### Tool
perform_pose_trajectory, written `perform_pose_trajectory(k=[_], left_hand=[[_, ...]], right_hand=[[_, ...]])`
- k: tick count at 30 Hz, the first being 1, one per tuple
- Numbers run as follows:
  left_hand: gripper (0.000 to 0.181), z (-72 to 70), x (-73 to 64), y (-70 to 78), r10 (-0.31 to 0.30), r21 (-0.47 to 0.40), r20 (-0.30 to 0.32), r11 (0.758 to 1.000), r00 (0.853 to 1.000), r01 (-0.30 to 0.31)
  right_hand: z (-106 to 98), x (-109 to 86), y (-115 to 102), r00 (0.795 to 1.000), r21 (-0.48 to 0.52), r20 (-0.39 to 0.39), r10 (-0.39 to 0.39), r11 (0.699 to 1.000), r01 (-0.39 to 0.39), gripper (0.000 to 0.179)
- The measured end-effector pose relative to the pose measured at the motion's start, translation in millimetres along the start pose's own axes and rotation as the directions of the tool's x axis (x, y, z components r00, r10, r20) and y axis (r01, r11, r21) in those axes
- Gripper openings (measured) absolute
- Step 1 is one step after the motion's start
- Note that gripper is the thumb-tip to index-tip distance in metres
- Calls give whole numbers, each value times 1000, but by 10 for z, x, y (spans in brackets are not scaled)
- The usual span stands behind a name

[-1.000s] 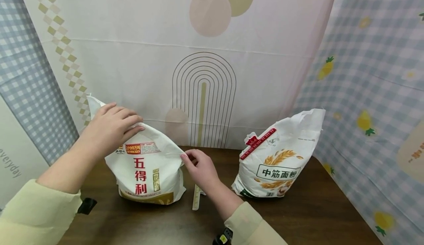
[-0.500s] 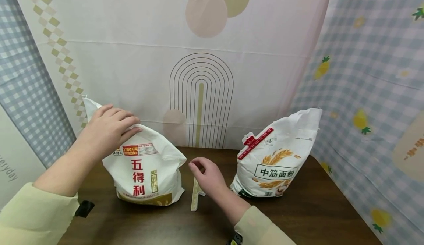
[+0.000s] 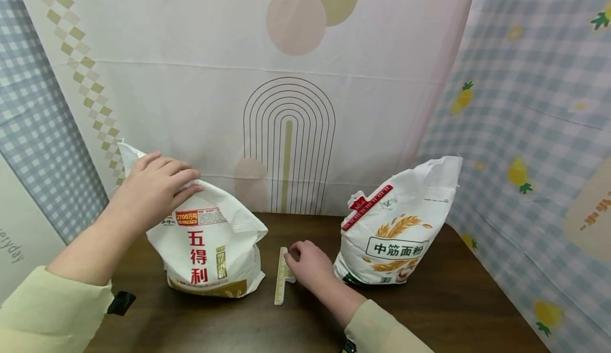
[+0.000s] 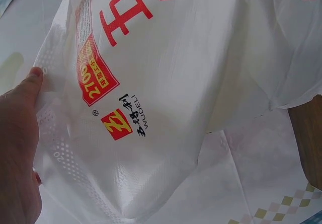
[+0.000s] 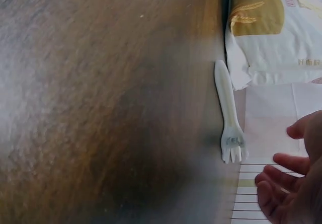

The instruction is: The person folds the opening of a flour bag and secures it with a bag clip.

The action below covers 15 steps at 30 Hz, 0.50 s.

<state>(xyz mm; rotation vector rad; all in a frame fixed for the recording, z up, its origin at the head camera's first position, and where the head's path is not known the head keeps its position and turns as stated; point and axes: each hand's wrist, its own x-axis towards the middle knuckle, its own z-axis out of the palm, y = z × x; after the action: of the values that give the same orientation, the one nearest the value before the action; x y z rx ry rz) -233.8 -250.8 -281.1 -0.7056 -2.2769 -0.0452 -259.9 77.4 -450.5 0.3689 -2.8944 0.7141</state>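
On the left stands a white flour bag (image 3: 229,236) with red characters, its upper right corner folded over. My left hand (image 3: 159,188) grips the bag's top edge, and in the left wrist view the thumb of the left hand (image 4: 20,133) lies against the bag's front (image 4: 161,68). A pale yellow-green bag clip (image 3: 280,279) lies on the table to the right of this bag. Close to the clip's right side hovers my right hand (image 3: 312,265). In the right wrist view its fingers (image 5: 289,163) are loosely bent and apart from the clip (image 5: 229,103).
A second flour bag (image 3: 401,231) stands at the right, leaning, with a red bag clip (image 3: 367,207) across its upper left corner. The brown table (image 3: 267,332) meets a printed white curtain (image 3: 191,104) behind and a checked curtain (image 3: 525,130) at the right.
My right hand has let go of the left bag's right corner and moved down and right toward the clip on the table. The left hand keeps its grip.
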Motion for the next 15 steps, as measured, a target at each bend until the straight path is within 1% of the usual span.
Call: perform_pose_trajectory(k=[4,6,10,15], left_hand=[[24,14,3,8,-11,-7,0,1000,1000,11],[24,19,3,9,-15,-10,-3,1000,1000,15],[24,17,-6,4,-16,-7,-12,1000,1000,16],[23,8,-14,-3,-12,-4,-9,1000,1000,12]], right_hand=[[39,7,51,996,-60,65,61,997,-57,34],[61,8,78,992,-76,90,83,994,-76,35],[96,0,110,987,-93,127,98,992,-87,31],[135,-6,129,985,-111,141,104,990,-88,30]])
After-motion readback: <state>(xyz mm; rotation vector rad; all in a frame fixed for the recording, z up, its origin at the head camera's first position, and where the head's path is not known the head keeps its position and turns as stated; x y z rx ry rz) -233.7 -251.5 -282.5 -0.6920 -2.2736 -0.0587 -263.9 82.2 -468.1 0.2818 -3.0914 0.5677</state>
